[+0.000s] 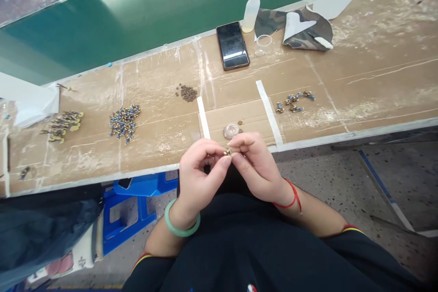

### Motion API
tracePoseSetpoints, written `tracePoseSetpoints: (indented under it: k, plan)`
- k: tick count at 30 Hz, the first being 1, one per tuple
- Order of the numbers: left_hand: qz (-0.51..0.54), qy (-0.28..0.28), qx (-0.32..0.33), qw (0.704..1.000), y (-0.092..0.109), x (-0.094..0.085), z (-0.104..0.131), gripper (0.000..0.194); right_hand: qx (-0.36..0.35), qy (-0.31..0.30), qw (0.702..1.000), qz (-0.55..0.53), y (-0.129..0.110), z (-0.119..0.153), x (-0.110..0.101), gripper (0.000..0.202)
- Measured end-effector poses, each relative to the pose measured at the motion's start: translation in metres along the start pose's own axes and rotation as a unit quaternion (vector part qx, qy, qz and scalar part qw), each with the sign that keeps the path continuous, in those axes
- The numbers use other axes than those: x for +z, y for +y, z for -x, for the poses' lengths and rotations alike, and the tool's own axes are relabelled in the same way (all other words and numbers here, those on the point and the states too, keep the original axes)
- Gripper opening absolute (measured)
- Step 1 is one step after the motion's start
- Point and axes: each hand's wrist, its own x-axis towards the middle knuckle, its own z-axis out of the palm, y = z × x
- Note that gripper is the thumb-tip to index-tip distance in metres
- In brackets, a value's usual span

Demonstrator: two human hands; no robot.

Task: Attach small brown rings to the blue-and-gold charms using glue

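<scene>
In front of the table's edge, my left hand [201, 171] and my right hand [258, 166] meet fingertip to fingertip. Both pinch a tiny tan and dark piece [228, 151], mostly covered by the fingers, so its exact kind does not show. Just beyond the fingertips a small round clear dish [231, 130] rests on a cardboard sheet [219, 116], with a brown disc [240, 122] beside it. Several small blue and tan figure-like pieces [292, 100] lie to the right. A heap of similar pieces [125, 121] is at the left, and a pile of little brown discs [188, 93] lies between.
White tape strips [269, 112] flank the cardboard sheet. Farther back are a phone [233, 45], a nozzle bottle [251, 11] and camouflage cloth [308, 29] against a green panel [137, 9]. More tan pieces [66, 125] sit far left. A blue stool [140, 191] stands below the table.
</scene>
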Motion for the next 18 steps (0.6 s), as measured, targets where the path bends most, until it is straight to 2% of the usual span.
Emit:
tracePoseSetpoints:
  k: [3, 6, 9, 11, 14, 16, 18]
  plan:
    - [0.075, -0.017, -0.076, 0.994, -0.002, -0.004, -0.002, 0.031, -0.044, -0.015, 0.999, 0.005, -0.001, -0.004, 0.000, 0.017]
    - [0.177, -0.042, -0.180, 0.967, -0.007, -0.005, -0.003, 0.047, -0.074, -0.013, 0.997, -0.024, 0.002, -0.006, 0.002, 0.014]
    - [0.272, -0.066, -0.262, 0.923, -0.010, 0.000, -0.002, 0.054, -0.090, 0.028, 0.995, -0.034, 0.007, -0.005, 0.005, 0.016]
    - [0.294, -0.078, -0.280, 0.911, -0.009, 0.004, -0.001, 0.055, -0.089, 0.061, 0.993, -0.039, 0.009, -0.004, 0.007, 0.016]
    - [0.228, -0.077, -0.247, 0.939, -0.011, 0.002, -0.010, 0.053, -0.076, 0.094, 0.992, -0.043, 0.009, -0.004, 0.006, 0.011]
    - [0.111, -0.049, -0.197, 0.973, -0.016, -0.010, -0.029, 0.047, -0.059, 0.109, 0.991, -0.049, 0.009, -0.005, 0.002, 0.006]
    - [-0.045, 0.010, -0.142, 0.989, -0.025, -0.031, -0.061, 0.034, -0.044, 0.123, 0.990, -0.056, 0.010, -0.005, -0.002, 0.005]
